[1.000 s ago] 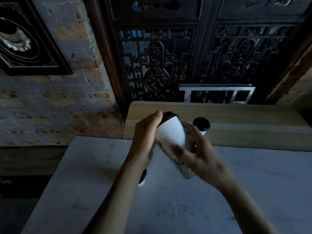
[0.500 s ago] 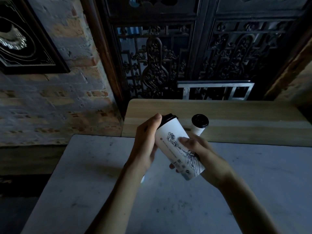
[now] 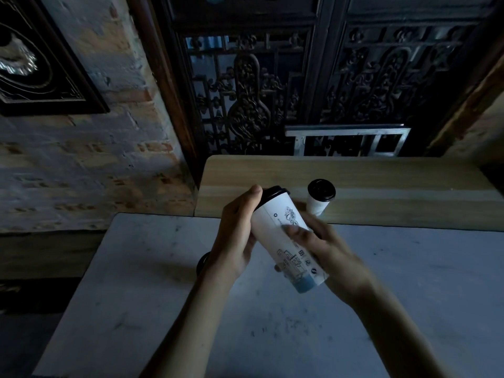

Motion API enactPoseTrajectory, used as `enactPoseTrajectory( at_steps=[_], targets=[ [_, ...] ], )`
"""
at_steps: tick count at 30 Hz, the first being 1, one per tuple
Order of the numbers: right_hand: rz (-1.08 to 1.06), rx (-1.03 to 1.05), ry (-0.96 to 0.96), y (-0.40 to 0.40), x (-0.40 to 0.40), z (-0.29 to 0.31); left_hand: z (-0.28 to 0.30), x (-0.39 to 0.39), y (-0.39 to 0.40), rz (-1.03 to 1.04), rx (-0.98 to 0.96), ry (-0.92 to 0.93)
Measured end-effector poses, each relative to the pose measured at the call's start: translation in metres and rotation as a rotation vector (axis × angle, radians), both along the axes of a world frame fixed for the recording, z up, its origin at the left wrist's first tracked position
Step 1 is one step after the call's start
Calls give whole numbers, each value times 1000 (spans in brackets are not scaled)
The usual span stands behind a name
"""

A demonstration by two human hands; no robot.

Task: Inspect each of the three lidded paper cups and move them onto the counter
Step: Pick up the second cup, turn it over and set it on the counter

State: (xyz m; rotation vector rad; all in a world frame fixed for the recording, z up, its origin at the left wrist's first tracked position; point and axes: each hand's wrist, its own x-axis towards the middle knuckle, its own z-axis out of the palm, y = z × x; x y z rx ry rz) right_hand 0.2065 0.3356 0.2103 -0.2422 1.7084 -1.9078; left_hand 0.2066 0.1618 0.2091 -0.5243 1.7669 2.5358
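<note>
No legible words, brands or numbers anywhere. Tilted paper cup [image 3: 283,236] in hands carries dark printing, too small and blurred to read: recycling-type symbol near lid end, line drawing beside it, building-like sketch toward base, column of small square and round icons along right edge near base. Far cup [image 3: 319,199] on table shows blank white side. Framed picture [image 3: 35,58] on far left wall: ornament only, no lettering discernible.

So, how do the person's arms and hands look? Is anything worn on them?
Both forearms are bare as far as the picture shows: no sleeve reaches into view. The left hand and the right hand wear no gloves. I see no watch, bracelet or ring, though the light is dim and the right hand's fingers are a little blurred.
</note>
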Motion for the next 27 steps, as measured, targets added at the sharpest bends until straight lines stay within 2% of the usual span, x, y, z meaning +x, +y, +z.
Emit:
enactPoseTrajectory(
  at_steps=[4, 9, 13, 18, 23, 27],
  targets=[
    [-61, 70, 24, 5, -1, -4, -4, 0, 5, 89, 46, -76],
    [-163, 41, 223, 14, -1, 11, -9, 2, 8, 242, 195, -113],
    [-301, 168, 436, 17, -11, 22, -4, 6, 12, 117, 221, -58],
    [-438, 38, 535, 13, -33, 42, 6, 10, 29, -29, 354, -107],
    [-265, -256, 401, 8, -54, 50, 14, 11, 46, -165, 542, -154],
    [-54, -293, 351, 6, -64, 54, 16, 6, 42, -255, 637, -217]
  ],
)
